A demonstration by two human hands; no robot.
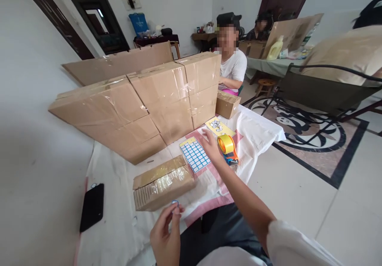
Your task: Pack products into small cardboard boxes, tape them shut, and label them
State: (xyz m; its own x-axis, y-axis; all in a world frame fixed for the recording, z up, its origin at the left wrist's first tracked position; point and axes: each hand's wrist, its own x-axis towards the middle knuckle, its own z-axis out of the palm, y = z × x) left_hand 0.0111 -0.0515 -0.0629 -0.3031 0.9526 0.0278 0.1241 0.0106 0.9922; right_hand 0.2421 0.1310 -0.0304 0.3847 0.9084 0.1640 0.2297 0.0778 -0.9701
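Observation:
Low in front of me, my left hand [167,231] pinches a small white, blue-edged sticker label [175,203] between thumb and fingertips. My right hand [210,144] reaches out over the table, fingers apart and nothing visible in them. Just beside it lies a sheet of blue-bordered labels [194,155]. A yellow card [229,131] with a heap of small white pieces rests beyond the fingers. To the right of that hand stands a tape dispenser [228,150] with a yellow roll. Between my hands and the back boxes sits a taped cardboard box [164,182].
Stacked cardboard boxes [167,98] form a wall along the table's far side. A smaller box [227,103] stands at its right end, near a seated person [234,65]. A black phone [92,207] lies on the left. A folding chair [325,94] stands at right.

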